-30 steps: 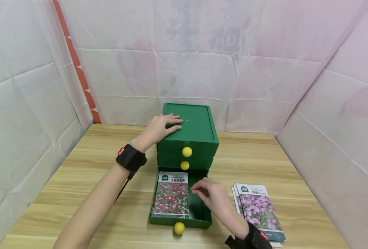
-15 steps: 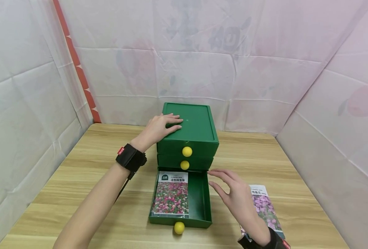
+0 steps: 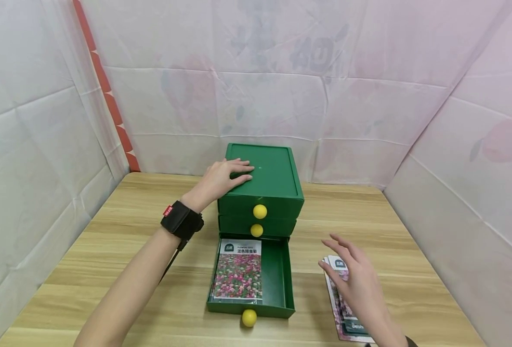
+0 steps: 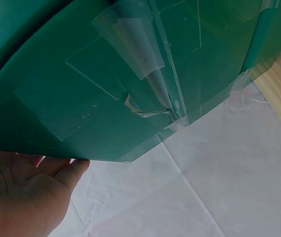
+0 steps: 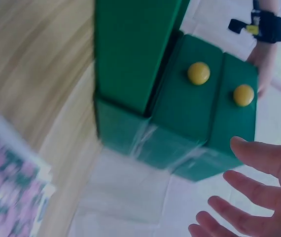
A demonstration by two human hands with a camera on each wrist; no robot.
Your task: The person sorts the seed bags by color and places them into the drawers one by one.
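The right hand hovers with fingers spread, holding nothing, over a stack of seed packets at four o'clock from the open bottom drawer. The left hand lies flat on the three-drawer chest. One packet lies in that drawer.

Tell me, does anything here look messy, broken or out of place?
Little stands out. The green drawer box has clear tape on its side, partly peeling and wrinkled. Its bottom drawer is pulled out, with one seed packet lying flat inside. The stack of packets under the right hand is slightly fanned.
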